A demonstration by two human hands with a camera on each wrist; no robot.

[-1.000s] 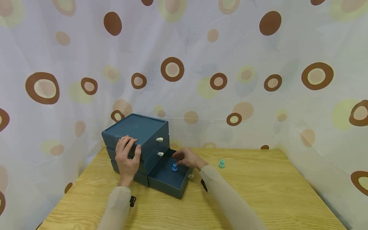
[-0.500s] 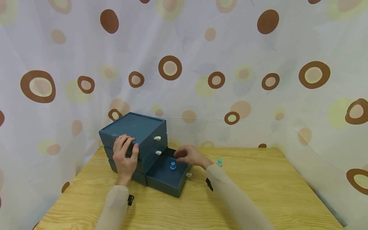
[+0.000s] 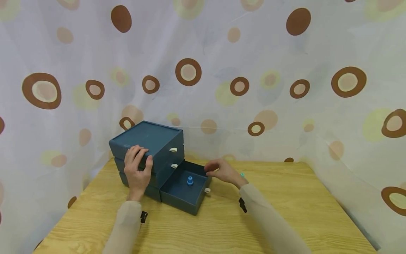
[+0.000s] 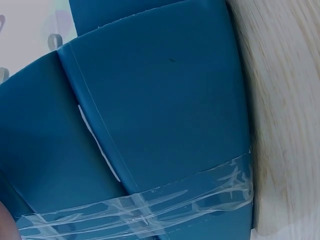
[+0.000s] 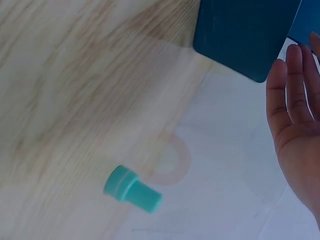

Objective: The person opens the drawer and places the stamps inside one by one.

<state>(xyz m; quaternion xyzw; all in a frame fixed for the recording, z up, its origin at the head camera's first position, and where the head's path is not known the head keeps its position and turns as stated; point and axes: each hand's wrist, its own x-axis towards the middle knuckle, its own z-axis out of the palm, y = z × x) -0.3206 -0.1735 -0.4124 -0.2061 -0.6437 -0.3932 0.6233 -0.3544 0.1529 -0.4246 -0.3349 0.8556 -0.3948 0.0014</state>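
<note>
A dark blue chest of three stacked drawers (image 3: 152, 132) stands on the left, its bottom drawer (image 3: 182, 192) pulled out. My left hand (image 3: 137, 176) rests against the chest's near side, fingers over the top edge and thumb toward the front corner. Inside the drawer a small blue peg-like piece (image 3: 190, 181), wide at the base and narrower above, stands upright. By the drawer's far right corner hovers my right hand (image 3: 223, 172), fingers loosely bent and holding nothing. A similar turquoise piece (image 5: 132, 190) is on the table, mostly hidden behind that hand in the head view.
Pale fabric loops (image 3: 173, 150) serve as pulls on the drawer fronts. Clear tape (image 4: 200, 192) runs across the chest's side. The wood-grain table (image 3: 285, 204) reaches back to a patterned curtain (image 3: 222, 116).
My right hand has drawn away from the blue piece, rightward to the drawer's far corner, and now covers most of the turquoise piece. My left hand stays on the chest.
</note>
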